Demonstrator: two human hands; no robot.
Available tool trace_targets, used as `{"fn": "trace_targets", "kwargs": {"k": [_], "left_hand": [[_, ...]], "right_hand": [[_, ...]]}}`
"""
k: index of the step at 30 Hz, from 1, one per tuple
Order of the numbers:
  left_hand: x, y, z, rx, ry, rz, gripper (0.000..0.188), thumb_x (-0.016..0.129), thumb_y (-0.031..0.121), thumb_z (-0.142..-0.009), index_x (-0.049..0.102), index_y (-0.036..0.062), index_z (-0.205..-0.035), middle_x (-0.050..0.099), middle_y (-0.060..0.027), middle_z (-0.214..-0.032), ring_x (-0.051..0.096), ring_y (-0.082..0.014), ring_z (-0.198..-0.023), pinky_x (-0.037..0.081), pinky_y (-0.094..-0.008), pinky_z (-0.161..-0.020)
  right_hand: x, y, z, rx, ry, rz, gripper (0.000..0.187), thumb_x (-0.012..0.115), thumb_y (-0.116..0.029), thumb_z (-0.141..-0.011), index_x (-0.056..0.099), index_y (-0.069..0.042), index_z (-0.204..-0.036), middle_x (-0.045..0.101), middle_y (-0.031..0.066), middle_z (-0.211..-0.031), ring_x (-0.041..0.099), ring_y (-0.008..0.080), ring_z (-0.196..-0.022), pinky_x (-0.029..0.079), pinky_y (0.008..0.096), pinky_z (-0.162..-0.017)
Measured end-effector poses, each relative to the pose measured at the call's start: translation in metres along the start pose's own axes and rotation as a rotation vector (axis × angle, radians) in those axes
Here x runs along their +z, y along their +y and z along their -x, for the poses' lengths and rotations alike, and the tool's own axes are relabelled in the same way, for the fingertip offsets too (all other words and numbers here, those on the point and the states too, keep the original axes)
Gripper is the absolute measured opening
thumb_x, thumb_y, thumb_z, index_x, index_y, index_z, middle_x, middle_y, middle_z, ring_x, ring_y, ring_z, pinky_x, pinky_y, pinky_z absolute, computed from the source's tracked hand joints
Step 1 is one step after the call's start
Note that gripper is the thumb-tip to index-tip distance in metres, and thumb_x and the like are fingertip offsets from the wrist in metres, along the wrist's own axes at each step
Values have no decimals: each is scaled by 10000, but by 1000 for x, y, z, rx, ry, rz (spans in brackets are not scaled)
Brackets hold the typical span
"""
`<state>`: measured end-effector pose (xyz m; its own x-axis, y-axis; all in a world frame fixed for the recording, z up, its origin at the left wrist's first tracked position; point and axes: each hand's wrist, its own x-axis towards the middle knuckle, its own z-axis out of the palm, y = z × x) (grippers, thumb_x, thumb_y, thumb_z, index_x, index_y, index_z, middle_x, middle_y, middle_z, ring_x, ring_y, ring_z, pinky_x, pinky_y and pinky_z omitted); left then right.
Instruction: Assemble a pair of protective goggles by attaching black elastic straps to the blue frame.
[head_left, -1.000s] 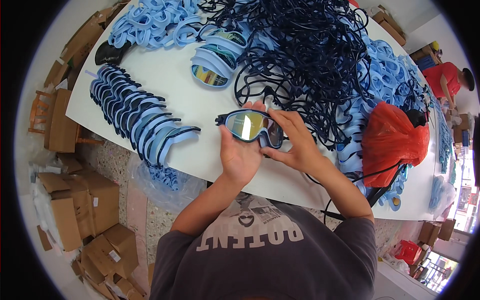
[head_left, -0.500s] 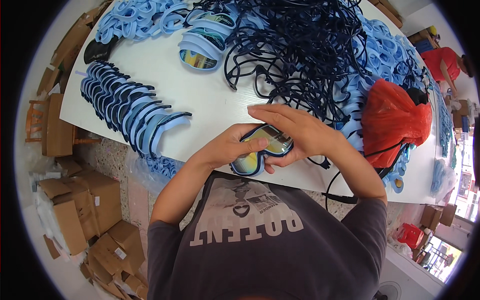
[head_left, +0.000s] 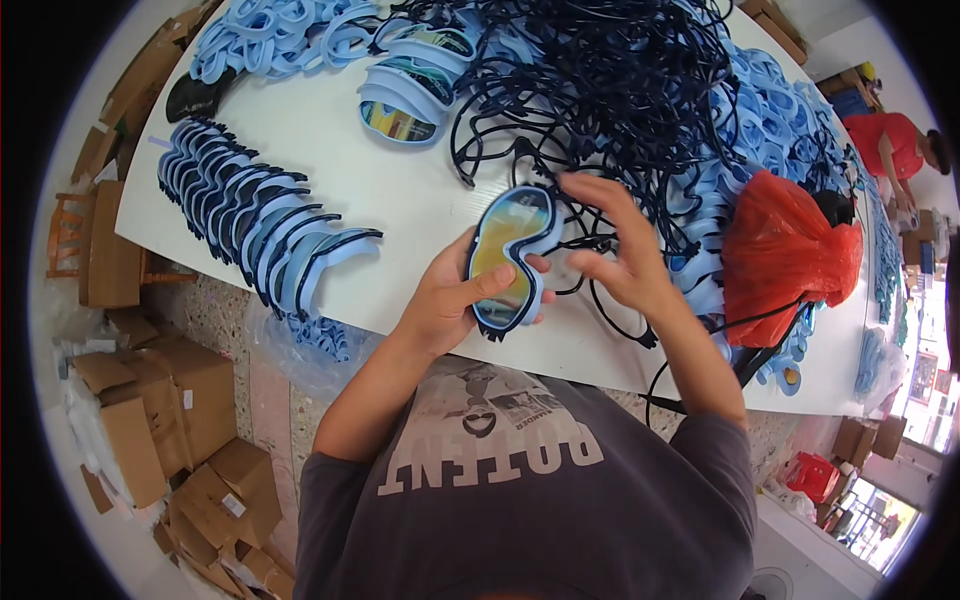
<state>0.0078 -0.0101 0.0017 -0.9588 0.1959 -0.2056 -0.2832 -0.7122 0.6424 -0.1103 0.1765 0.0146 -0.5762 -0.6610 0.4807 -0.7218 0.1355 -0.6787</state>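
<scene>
My left hand (head_left: 452, 295) grips a pair of goggles (head_left: 497, 255) by its lower end, the thumb lying on the lens. The goggles have a yellow mirrored lens, a light blue body and a dark navy outer frame, and are held almost upright over the table's near edge. Just to their right, my right hand (head_left: 622, 245) is off the goggles, thumb and fingers apart, with nothing visible in it. Close behind it lies a large tangle of dark navy frames (head_left: 600, 90).
A row of stacked goggles (head_left: 250, 205) stands at the left on the white table (head_left: 300, 110). Further back are more lensed goggles (head_left: 405, 95) and light blue frames (head_left: 270, 40). A red plastic bag (head_left: 785, 255) sits at the right. Cardboard boxes (head_left: 180, 410) fill the floor at left.
The goggles have turned from a slant to nearly upright and risen slightly in my left hand. My right hand has let go of them and moved right, its fingers spreading.
</scene>
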Motion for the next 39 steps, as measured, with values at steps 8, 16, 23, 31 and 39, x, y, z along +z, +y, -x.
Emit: {"fn": "trace_targets", "kwargs": {"k": [8,16,23,31,39], "left_hand": [[4,-13,0,342,166,-488,409,599,128,-884,434,-33,-1222,582,-121,-1108,567,-142,-1010,466,-259,-844],[10,-24,-3,445,240,-590,399,596,95,-876,445,-66,-1208,623,-130,-1056,603,-152,-934,480,-273,-823],[1,-33,-9,526,290,-630,390,628,96,-857,477,-66,-1179,620,-115,-1026,588,-133,-926,472,-266,-818],[-9,-20,-11,264,90,-406,475,641,125,-857,425,-60,-1237,576,-142,-1134,585,-172,-1007,459,-290,-890],[-10,-11,-7,-51,-168,-115,481,651,172,-857,426,-47,-1220,615,-158,-1037,670,-254,-867,537,-326,-792]], "right_hand": [[22,-52,17,505,-141,-383,281,691,-69,-798,572,20,-1036,596,49,-898,507,66,-698,427,234,-717],[30,-43,31,554,-124,-357,237,668,-15,-812,571,21,-1025,540,7,-830,431,50,-663,393,202,-663],[38,-37,40,486,-6,-343,231,668,32,-764,605,4,-985,502,25,-727,401,87,-564,364,225,-522],[11,-36,30,314,-152,-186,292,676,11,-756,599,-11,-1036,582,73,-846,521,156,-659,421,286,-581],[-24,-23,-6,-213,-261,215,605,754,-294,-692,535,0,-1173,559,135,-1057,549,315,-921,451,390,-805]]}}
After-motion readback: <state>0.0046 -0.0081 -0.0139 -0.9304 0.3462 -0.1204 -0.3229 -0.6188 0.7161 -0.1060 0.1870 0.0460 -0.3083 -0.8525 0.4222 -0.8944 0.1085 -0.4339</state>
